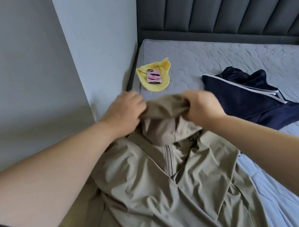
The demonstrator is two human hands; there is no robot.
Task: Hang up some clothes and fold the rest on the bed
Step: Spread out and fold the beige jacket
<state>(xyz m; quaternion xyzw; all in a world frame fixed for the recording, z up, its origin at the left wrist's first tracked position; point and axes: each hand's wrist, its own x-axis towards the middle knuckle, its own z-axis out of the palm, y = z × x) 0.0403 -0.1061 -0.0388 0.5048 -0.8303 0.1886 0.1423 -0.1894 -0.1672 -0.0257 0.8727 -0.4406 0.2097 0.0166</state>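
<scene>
A khaki hooded zip jacket (153,187) lies spread and rumpled on the near part of the bed (213,57), zipper up. My left hand (124,114) and my right hand (203,105) both grip the top edge of its hood, one at each side, holding it raised. A navy garment with white stripes (249,100) lies crumpled on the mattress to the right of my right hand.
A yellow cloth (160,85) with a pink-cased phone (153,76) on it lies near the bed's far left corner. A grey padded headboard (225,3) runs along the back. A pale wall (28,71) stands close on the left.
</scene>
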